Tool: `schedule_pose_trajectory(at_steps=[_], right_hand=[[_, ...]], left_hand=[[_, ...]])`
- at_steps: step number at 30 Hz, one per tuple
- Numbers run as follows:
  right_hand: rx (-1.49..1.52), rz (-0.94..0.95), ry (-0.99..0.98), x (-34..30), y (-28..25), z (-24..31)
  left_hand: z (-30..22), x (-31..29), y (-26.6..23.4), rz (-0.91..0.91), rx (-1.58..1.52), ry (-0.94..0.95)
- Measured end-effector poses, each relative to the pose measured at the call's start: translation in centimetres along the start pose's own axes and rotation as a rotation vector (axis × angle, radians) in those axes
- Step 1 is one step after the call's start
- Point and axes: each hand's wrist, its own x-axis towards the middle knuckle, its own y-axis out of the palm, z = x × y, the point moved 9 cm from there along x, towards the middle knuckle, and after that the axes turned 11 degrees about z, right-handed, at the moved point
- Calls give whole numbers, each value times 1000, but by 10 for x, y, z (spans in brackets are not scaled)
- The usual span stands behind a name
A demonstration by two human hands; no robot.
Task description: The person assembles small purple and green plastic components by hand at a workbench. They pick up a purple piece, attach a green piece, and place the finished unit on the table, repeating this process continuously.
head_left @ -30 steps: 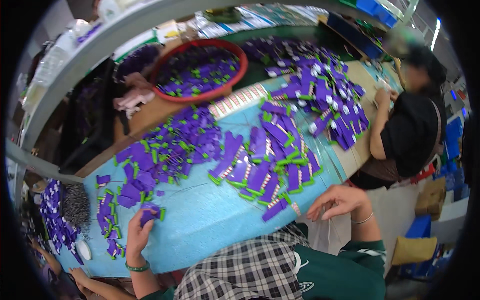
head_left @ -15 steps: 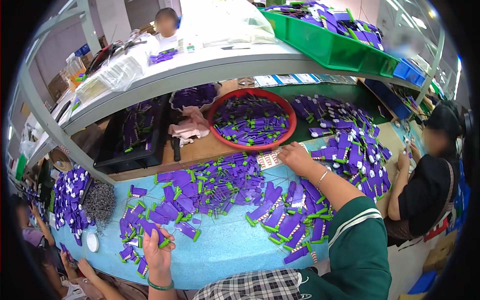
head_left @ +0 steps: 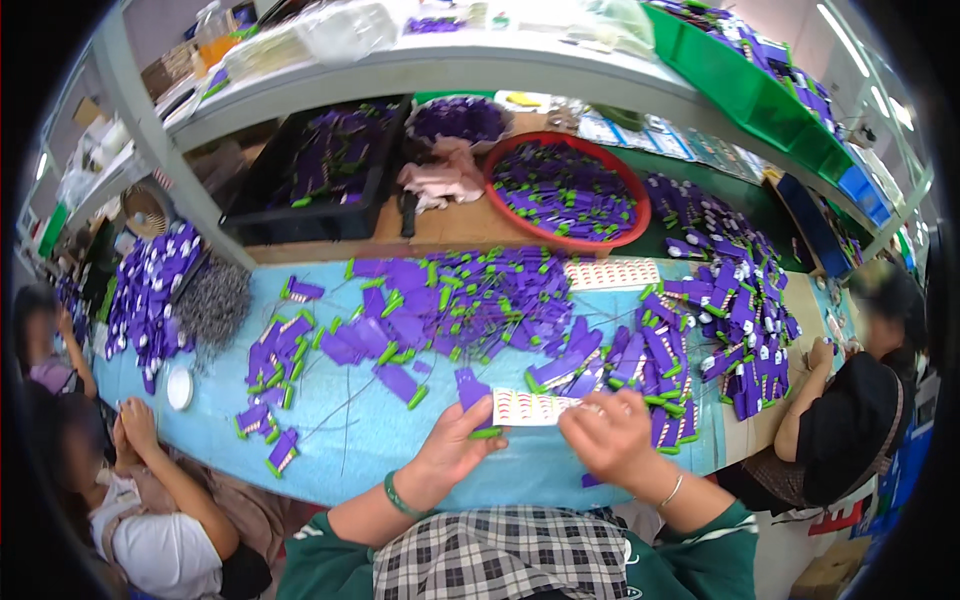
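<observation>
In front of my body, my left hand [head_left: 455, 447] grips a purple piece with a green end [head_left: 471, 388] between thumb and fingers. My right hand [head_left: 612, 436] pinches the right end of a small white sticker sheet [head_left: 528, 408] with rows of red and yellow curved marks. Its left edge lies by my left thumb; whether that thumb touches it I cannot tell. Beyond my hands is a heap of purple pieces with green ends [head_left: 500, 300]. More pieces with striped strips on them [head_left: 655, 350] lie to the right, close to my right hand.
A red basin [head_left: 645, 218] and a black crate [head_left: 240, 222] of purple pieces stand under a shelf [head_left: 420, 78]. Another sticker sheet [head_left: 615, 273] lies before the basin. At left are a tangle of grey wires [head_left: 212, 300] and a white lid [head_left: 179, 388]. People sit at both sides.
My right hand has come back from the sheets by the basin, bringing a sticker sheet. My left hand has moved right with its purple piece, and the two hands are now close together. The view has shifted.
</observation>
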Motion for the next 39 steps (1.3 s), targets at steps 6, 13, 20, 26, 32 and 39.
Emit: schedule_pose_trajectory(at_steps=[6, 13, 20, 26, 32, 39], right_hand=[[404, -37, 104, -11, 29, 42], [646, 25, 306, 28, 67, 31], [824, 3, 257, 31, 83, 35], [640, 49, 231, 28, 80, 36], [430, 212, 185, -12, 62, 2], [189, 490, 307, -12, 34, -34]], left_hand=[[-19, -24, -19, -151, 447, 114], [-21, -37, -17, -114, 516, 248], [-32, -42, -13, -125, 689, 204], [-42, -50, -14, -168, 798, 335], [-49, -60, -19, -202, 616, 404], [-50, -65, -38, -255, 672, 383]])
